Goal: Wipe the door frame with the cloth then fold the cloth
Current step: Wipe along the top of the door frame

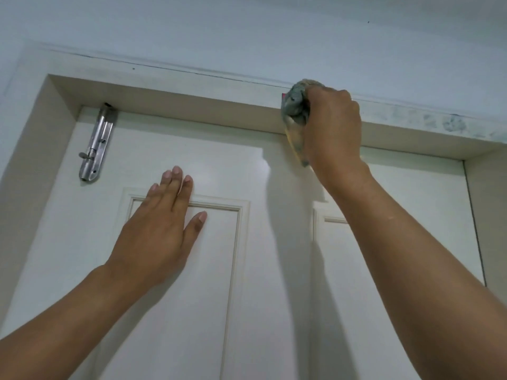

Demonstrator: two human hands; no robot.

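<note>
Wiping along the top of the door frame (192,83), the person's right hand (333,124) grips a bunched grey cloth (295,105) with the fingers curled round it, pressing the wad against the front edge of the frame's upper rail, right of its middle. A loose tail of the cloth hangs below the hand, in front of the top of the door (274,270). The left hand (162,229) lies flat on the door, fingers straight and close together, holding nothing; it appears to serve as a brace. A metal bolt (96,144) is fixed near the door's upper left corner, well apart from both hands. Grey smudges (452,123) mark the rail to the right of the cloth, so the wiping step is judged unfinished and the folding not yet begun. The cloth looks soft, light and limp: it will take any shape under the palm, which suits a narrow ledge, but a hanging end may drag or slip free. For wiping, a full-fist hold on the wad is likely best; for folding, it would probably be better taken by two corners and shaken flat.
</note>
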